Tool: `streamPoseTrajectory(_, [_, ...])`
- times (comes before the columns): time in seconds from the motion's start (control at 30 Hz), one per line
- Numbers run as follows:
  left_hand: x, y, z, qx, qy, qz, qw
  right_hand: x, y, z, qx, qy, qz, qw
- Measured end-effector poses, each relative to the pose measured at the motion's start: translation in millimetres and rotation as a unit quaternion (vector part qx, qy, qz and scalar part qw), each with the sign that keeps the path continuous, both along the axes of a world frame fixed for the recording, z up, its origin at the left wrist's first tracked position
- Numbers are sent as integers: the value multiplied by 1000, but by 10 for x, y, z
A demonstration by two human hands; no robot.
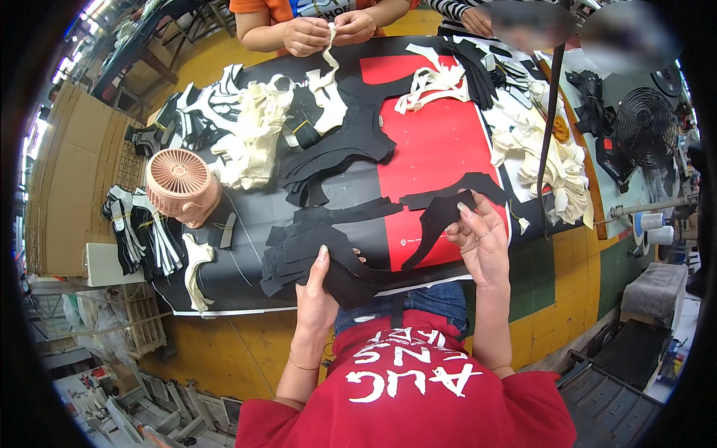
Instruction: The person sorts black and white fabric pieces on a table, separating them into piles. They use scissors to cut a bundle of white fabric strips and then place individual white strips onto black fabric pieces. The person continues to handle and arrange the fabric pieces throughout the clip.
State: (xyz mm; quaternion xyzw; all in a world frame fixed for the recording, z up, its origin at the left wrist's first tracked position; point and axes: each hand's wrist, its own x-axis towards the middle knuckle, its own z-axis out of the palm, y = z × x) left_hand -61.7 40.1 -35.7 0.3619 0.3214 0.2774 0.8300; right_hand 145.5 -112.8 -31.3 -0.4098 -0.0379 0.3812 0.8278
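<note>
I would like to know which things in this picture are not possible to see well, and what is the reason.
In the head view:
- Left hand: most fingers are hidden beneath the black pieces.
- Number of those black pieces: upper layers cover lower ones.
- Co-worker in orange: head cut off by the top edge.
- Person with striped sleeve: mostly cut off by the top edge, partly blurred.

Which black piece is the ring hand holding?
The curved piece in the right hand; the left hand holds a stack, and other black pieces lie on the table.
</note>
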Motion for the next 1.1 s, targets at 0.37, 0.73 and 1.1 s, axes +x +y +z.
streamPoseTrajectory(0.37, [8,-51,-14,-18,2,-12,1000,196,-91,-242,-124,-105,-160,974])
streamPoseTrajectory(0.73, [75,-43,6,8,-14,-62,998,426,-185,-417,-313,-318,-253,858])
streamPoseTrajectory(1.1, [167,-229,-47,-75,14,-162,984,-557,-10,-5,-256,-442,61,858])
